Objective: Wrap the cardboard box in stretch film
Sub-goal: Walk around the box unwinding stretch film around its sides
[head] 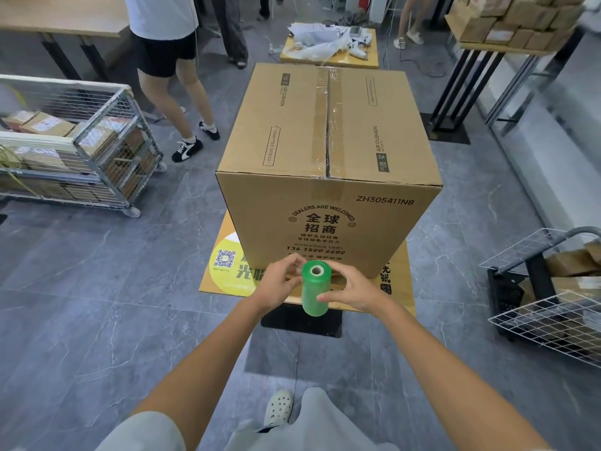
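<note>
The cardboard box stands on a low yellow table, its taped seam running straight away from the person, its printed front face turned toward them. Just in front of that face, low against its bottom edge, the person holds a green roll of stretch film between both hands. The roll's long axis stands nearly upright, its open core end on top and tipped slightly toward the camera. The right hand has its grip closed around the roll's side, thumb across the green film. The left hand sits at the roll's upper part on the opposite side, fingers curled near the rim as if picking for the loose end; whether it has film pinched cannot be told. No film yet shows on the box. The box lies directly ahead of and above the roll, both hands about equally near its front face. With the axis upright, film would likely pay off sideways around the box's vertical faces.
</note>
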